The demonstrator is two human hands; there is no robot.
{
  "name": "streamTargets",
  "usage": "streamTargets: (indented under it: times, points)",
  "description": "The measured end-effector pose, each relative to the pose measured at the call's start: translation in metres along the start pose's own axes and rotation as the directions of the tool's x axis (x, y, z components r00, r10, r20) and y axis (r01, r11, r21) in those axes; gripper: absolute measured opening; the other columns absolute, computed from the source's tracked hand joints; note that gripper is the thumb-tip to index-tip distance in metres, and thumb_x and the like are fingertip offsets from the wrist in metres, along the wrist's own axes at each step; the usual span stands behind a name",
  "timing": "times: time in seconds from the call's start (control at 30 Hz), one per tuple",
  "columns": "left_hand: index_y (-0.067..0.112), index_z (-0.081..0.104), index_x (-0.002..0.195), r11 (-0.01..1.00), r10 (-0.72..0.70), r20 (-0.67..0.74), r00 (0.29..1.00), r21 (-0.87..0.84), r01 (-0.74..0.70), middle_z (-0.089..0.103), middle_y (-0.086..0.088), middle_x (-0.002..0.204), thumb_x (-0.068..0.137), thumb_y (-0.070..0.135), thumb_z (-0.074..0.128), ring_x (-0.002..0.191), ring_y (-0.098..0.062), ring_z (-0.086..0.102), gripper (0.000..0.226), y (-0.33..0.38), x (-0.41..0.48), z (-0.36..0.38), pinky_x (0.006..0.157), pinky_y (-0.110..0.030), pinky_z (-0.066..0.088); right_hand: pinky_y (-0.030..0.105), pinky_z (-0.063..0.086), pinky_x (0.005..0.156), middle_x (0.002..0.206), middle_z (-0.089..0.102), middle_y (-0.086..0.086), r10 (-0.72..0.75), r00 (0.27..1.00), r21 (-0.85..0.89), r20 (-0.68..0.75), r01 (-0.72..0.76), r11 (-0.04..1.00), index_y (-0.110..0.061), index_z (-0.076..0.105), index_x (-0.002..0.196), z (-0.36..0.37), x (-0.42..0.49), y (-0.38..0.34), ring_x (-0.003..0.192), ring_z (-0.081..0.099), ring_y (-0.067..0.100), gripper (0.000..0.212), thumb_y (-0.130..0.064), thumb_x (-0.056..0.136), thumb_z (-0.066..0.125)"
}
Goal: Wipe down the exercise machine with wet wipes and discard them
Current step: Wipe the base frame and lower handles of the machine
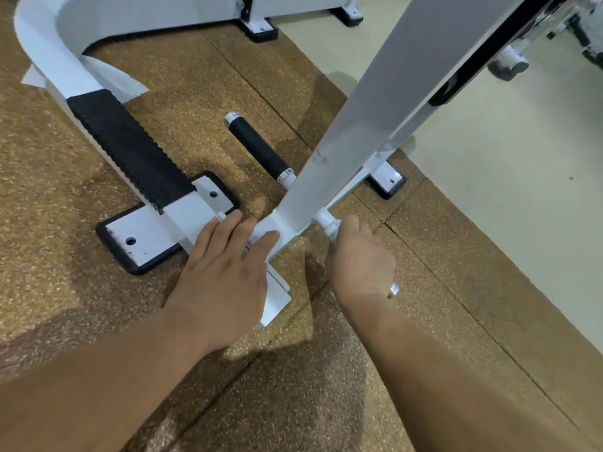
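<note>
Right hand (360,259) is closed round the white peg (323,220) low on the exercise machine (408,93), a wet wipe (333,237) apparently bunched inside; the peg's axis points into the palm. Left hand (225,272) is laid flat, fingers straight, alongside.

Head-worn wide-angle view, steeply down, close over the machine base (156,236) and floor mat (65,190).

The left hand (225,272) lies flat, palm down, fingers straight and slightly spread, thumb out to the right. The right hand (359,259) is knuckles-up, fingers curled round a white peg (326,221)
</note>
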State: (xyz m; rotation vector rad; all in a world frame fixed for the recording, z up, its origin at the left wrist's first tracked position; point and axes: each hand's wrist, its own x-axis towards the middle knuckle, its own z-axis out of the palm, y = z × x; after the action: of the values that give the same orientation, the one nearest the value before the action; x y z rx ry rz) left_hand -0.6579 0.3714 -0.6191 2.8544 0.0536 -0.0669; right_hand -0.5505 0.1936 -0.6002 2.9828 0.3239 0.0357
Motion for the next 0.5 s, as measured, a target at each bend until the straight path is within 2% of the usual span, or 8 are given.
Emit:
streamTargets:
  times: [0.07, 0.13, 0.2, 0.27, 0.3, 0.37, 0.43, 0.5]
  points:
    - [0.026, 0.023, 0.16, 1.0, 0.006, -0.004, 1.0, 0.014, -0.006, 0.025, -0.01, 0.165, 0.098, 0.039, 0.015, 0.156, -0.03, 0.006, 0.064, 0.0, 0.001, 0.001, 0.126, -0.052, 0.007, 0.026, 0.029, 0.047, 0.077, 0.056, -0.008, 0.0, 0.998, 0.108, 0.067, -0.008, 0.994, -0.024, 0.051, 0.101, -0.003, 0.014, 0.006, 0.058, 0.05, 0.011, 0.014, -0.034, 0.102, 0.061]
    - [0.026, 0.023, 0.16, 1.0, 0.004, -0.001, 1.0, 0.026, -0.004, 0.026, -0.01, 0.165, 0.097, 0.039, 0.016, 0.156, -0.03, 0.006, 0.064, 0.0, 0.002, 0.001, 0.126, -0.051, 0.007, 0.025, 0.037, 0.047, 0.07, 0.059, -0.006, -0.072, 0.943, 0.333, 0.326, -0.043, 0.942, -0.021, 0.057, 0.091, -0.016, 0.032, 0.015, 0.056, 0.057, 0.011, 0.022, -0.038, 0.097, 0.069]
    - [0.027, 0.02, 0.161, 0.999, 0.007, 0.016, 1.0, 0.032, -0.008, 0.024, -0.01, 0.166, 0.097, 0.04, 0.014, 0.156, -0.03, 0.004, 0.065, 0.0, 0.0, 0.0, 0.127, -0.05, 0.005, 0.021, 0.045, 0.046, 0.064, 0.066, -0.003, -0.185, 0.78, 0.545, 0.598, -0.226, 0.808, -0.016, 0.062, 0.084, -0.033, 0.044, 0.023, 0.052, 0.064, 0.011, 0.021, -0.03, 0.093, 0.076]
    - [0.027, 0.017, 0.161, 1.0, 0.008, 0.023, 1.0, 0.02, -0.008, 0.022, -0.01, 0.166, 0.097, 0.041, 0.011, 0.156, -0.029, 0.002, 0.066, 0.0, -0.001, -0.002, 0.127, -0.05, 0.003, 0.019, 0.048, 0.048, 0.061, 0.07, -0.002, -0.238, 0.587, 0.54, 0.774, -0.415, 0.733, -0.014, 0.066, 0.082, -0.046, 0.052, 0.031, 0.05, 0.066, 0.011, 0.019, -0.025, 0.091, 0.079]
    - [0.028, 0.016, 0.161, 1.0, 0.006, 0.015, 1.0, 0.006, -0.006, 0.021, -0.01, 0.167, 0.097, 0.041, 0.011, 0.156, -0.029, 0.001, 0.066, 0.0, -0.001, -0.003, 0.127, -0.049, 0.002, 0.02, 0.049, 0.049, 0.063, 0.071, -0.001, -0.232, 0.554, 0.516, 0.8, -0.437, 0.737, -0.014, 0.067, 0.082, -0.05, 0.054, 0.03, 0.051, 0.067, 0.013, 0.02, -0.026, 0.091, 0.08]
    - [0.028, 0.014, 0.162, 1.0, 0.007, 0.012, 1.0, -0.014, -0.007, 0.017, -0.009, 0.168, 0.098, 0.04, 0.011, 0.156, -0.028, -0.003, 0.065, 0.001, 0.001, -0.002, 0.127, -0.049, -0.001, 0.018, 0.044, 0.047, 0.067, 0.067, 0.0, -0.129, 0.683, 0.466, 0.719, -0.336, 0.819, -0.015, 0.065, 0.082, -0.045, 0.048, 0.025, 0.055, 0.064, 0.016, 0.023, -0.032, 0.093, 0.077]
    - [0.029, 0.011, 0.162, 1.0, 0.004, 0.029, 1.0, -0.007, -0.004, 0.013, -0.009, 0.168, 0.098, 0.04, 0.012, 0.156, -0.028, -0.006, 0.064, 0.001, 0.001, -0.002, 0.127, -0.049, -0.002, 0.023, 0.035, 0.043, 0.074, 0.059, -0.003, -0.023, 0.921, 0.268, 0.389, -0.089, 0.959, -0.017, 0.055, 0.09, -0.027, 0.025, 0.02, 0.059, 0.055, 0.017, 0.021, -0.033, 0.1, 0.066]
    - [0.029, 0.011, 0.162, 1.0, -0.007, 0.018, 1.0, 0.0, 0.007, 0.014, -0.009, 0.169, 0.099, 0.04, 0.012, 0.156, -0.028, -0.006, 0.064, 0.001, 0.0, -0.002, 0.127, -0.049, -0.002, 0.029, 0.027, 0.047, 0.089, 0.059, 0.0, -0.068, 0.993, -0.001, 0.097, 0.069, 0.998, -0.017, 0.049, 0.103, -0.008, -0.005, 0.016, 0.064, 0.047, 0.017, 0.01, -0.022, 0.102, 0.058]
